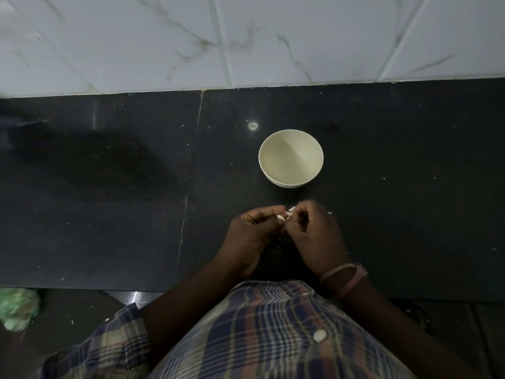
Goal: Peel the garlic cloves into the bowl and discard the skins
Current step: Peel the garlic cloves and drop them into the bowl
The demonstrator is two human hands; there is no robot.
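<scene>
This looks like a home kitchen. A polished black stone counter (109, 187) runs along a wall of white marble-look tiles (136, 42), with a small cream bowl (291, 158) on it and bits of garlic skin (289, 213) scattered about.

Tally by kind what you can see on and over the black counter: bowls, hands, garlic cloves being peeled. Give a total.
Bowl: 1, cream, nothing visible inside
Left hand: 1
Right hand: 1
Garlic clove: 1, pinched between both hands
Total: 4
</scene>
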